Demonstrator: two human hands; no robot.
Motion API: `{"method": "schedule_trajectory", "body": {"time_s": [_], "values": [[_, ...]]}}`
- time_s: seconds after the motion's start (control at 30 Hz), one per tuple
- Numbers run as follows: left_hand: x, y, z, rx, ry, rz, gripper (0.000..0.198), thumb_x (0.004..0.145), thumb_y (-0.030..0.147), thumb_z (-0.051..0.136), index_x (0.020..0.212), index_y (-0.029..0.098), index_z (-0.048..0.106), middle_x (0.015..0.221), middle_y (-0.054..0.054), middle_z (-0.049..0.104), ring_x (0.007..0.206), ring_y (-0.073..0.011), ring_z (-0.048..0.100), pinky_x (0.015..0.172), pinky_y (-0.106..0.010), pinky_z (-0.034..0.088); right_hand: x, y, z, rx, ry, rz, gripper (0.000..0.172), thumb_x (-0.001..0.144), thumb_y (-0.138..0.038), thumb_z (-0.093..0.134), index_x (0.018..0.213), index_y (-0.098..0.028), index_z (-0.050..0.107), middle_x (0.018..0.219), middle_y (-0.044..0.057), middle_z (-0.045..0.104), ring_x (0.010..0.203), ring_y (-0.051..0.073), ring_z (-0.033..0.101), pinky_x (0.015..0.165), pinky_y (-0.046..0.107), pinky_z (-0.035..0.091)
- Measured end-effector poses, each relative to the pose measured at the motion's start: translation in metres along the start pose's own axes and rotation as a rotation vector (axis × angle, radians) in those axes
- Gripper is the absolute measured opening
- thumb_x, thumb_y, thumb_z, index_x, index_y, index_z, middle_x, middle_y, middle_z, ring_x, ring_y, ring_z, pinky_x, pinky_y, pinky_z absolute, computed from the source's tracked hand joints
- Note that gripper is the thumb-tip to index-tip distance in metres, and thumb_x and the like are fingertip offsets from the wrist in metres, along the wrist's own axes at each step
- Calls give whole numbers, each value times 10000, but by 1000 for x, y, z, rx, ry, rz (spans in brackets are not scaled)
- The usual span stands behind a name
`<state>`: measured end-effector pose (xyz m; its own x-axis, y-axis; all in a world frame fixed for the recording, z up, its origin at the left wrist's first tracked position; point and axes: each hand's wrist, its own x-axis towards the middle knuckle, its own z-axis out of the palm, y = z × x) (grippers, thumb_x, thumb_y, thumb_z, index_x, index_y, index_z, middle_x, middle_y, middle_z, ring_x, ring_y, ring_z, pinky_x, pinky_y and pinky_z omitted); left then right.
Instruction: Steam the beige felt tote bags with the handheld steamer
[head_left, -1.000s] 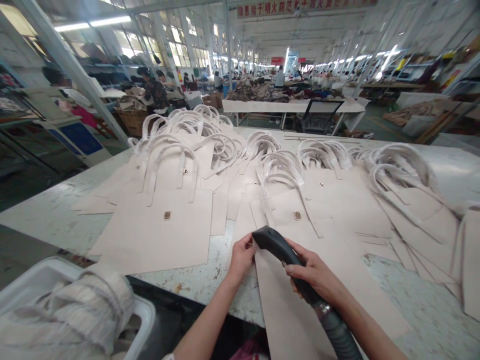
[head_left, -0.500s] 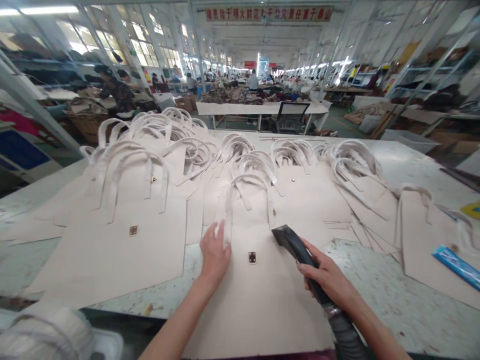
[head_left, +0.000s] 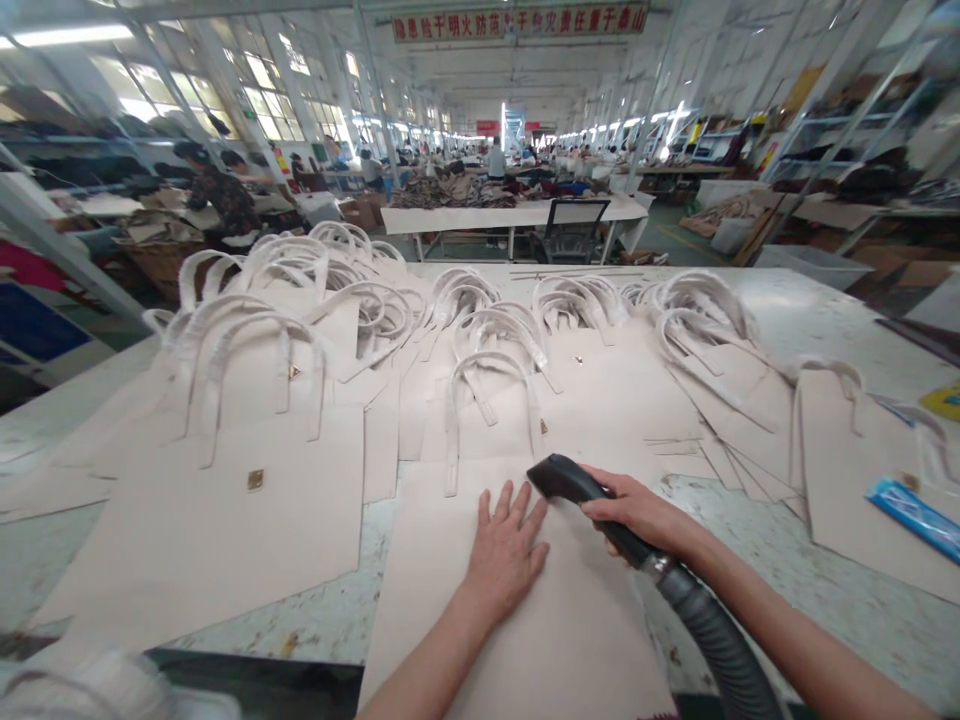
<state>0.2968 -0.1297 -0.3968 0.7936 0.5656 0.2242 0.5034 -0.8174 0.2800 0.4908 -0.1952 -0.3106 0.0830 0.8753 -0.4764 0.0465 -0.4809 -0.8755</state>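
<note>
A cream bag panel (head_left: 427, 560) with a looped handle (head_left: 452, 430) lies flat in front of me. My left hand (head_left: 506, 555) rests on it, palm down and fingers spread, holding nothing. My right hand (head_left: 637, 515) grips a black hose nozzle (head_left: 581, 484) fitted to a ribbed hose (head_left: 712, 620). The nozzle's flat mouth points left, just above the panel and close to my left fingertips; whether it touches cannot be told. The panel's metal clasp plate is hidden, apparently under my left hand.
Another cream panel (head_left: 300, 510) with a metal plate (head_left: 256, 480) lies to the left. Several handled panels (head_left: 622, 390) are piled along the table's far side. A blue packet (head_left: 915, 515) lies on the right. Beyond stand a chair (head_left: 574, 225) and co-workers.
My left hand has moved right, from beside the handle's left end onto the middle of the panel, spreading its fingers. The nozzle has shifted slightly left. The view has tilted a little.
</note>
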Motion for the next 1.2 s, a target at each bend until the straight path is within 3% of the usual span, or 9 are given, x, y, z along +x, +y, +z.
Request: {"method": "schedule_trajectory", "body": {"time_s": [0.1,0.27,0.4,0.53,0.73,0.87,0.93,1.1,1.2], "values": [[0,1,1,-4,4,0,518,800,374,509,1290,306,356,1392,-43,273,1281,-296,179,1009,-560,135,0,-2,-3,-15,-20,9,595,725,-261,543,1290,-296,362,568,-45,523,376,140,534,324,223,428],[0,1,2,9,-13,-6,509,804,386,502,1286,309,361,1391,-42,276,1283,-298,172,1006,-568,128,17,0,3,-53,186,-104,583,726,-278,557,1279,-288,373,584,-50,507,401,143,544,332,221,430],[0,0,3,17,-7,-3,509,804,395,503,1285,310,362,1392,-43,273,1283,-296,172,1006,-563,137,-1,13,-15,-27,319,-98,616,764,-298,522,1327,-298,273,598,-55,493,412,140,547,345,226,433],[1,-1,4,25,-25,0,503,815,400,485,1292,315,347,1397,-37,263,1287,-291,160,1008,-562,131,-18,26,-35,32,248,-5,631,753,-284,540,1330,-291,284,626,-40,514,405,149,555,328,235,427],[3,-2,6,80,-61,2,502,825,395,464,1302,310,332,1405,-37,244,1289,-293,149,1008,-562,119,1,19,-39,5,230,-32,595,740,-276,551,1297,-306,346,587,-54,497,390,142,547,325,223,428],[4,-3,7,104,-69,-1,491,844,435,412,1311,321,313,1414,-24,222,1293,-283,137,1012,-555,117,-6,17,-48,14,81,43,610,724,-268,572,1295,-295,362,569,-45,514,398,167,559,315,239,434],[5,-3,7,119,-78,-4,492,848,447,395,1315,325,304,1417,-20,213,1296,-282,128,1013,-555,112,-6,17,-52,16,75,53,608,724,-274,571,1294,-292,361,569,-43,516,406,177,566,314,248,438],[4,-1,7,157,-104,-9,519,843,485,370,1329,327,277,1420,-19,206,1299,-288,109,1007,-562,113,17,15,-51,-19,295,-65,567,730,-278,560,1265,-314,377,581,-56,500,399,152,551,336,240,445],[7,-1,10,182,-110,-16,535,836,504,366,1332,329,269,1423,-18,197,1300,-294,99,1000,-572,108,13,16,-51,-30,366,-107,577,733,-282,563,1272,-329,362,593,-61,494,413,148,556,344,231,443]]}}
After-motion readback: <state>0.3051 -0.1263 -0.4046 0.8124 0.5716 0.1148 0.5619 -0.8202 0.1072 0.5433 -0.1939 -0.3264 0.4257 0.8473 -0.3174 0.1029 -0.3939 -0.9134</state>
